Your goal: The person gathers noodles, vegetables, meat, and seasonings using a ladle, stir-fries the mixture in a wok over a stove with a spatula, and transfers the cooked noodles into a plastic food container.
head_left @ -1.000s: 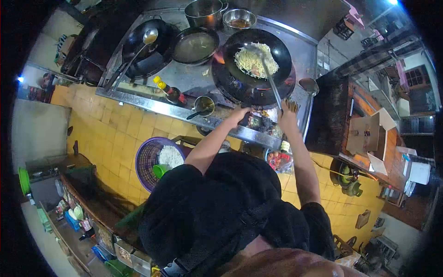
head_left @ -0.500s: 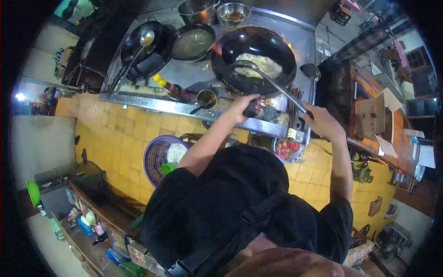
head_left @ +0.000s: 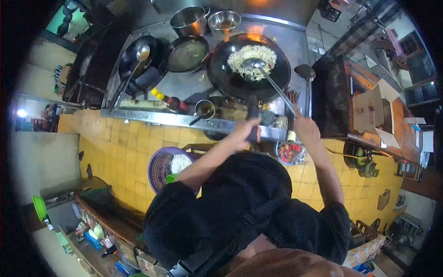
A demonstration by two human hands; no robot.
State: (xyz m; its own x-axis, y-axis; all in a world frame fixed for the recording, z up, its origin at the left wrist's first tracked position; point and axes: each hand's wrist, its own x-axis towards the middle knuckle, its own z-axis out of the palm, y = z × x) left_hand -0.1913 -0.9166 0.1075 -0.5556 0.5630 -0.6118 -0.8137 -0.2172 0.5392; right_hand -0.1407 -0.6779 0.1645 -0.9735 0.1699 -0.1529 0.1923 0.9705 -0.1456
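Note:
My left hand (head_left: 242, 135) is closed around the dark handle of a large black wok (head_left: 219, 69), near the front edge of the stove. In the wok, pale shredded food (head_left: 265, 55) is spread toward the far side. My right hand (head_left: 306, 131) grips the end of a long metal ladle (head_left: 277, 87). The ladle's bowl rests against the food. A small pot of dark liquid (head_left: 205, 109) stands left of the wok handle.
A second wok (head_left: 152, 69) with a ladle, a pan of liquid (head_left: 187, 54), a pot (head_left: 188, 19) and a steel bowl (head_left: 224, 21) share the stove. A yellow-capped bottle (head_left: 173, 103) lies near its edge. Below are a purple basket (head_left: 156, 171) and red items in a bowl (head_left: 290, 152).
The wok has come nearer and tilted, and the food has moved to its far side and spread out. My left hand has drawn back toward my body, and my right hand is slightly lower.

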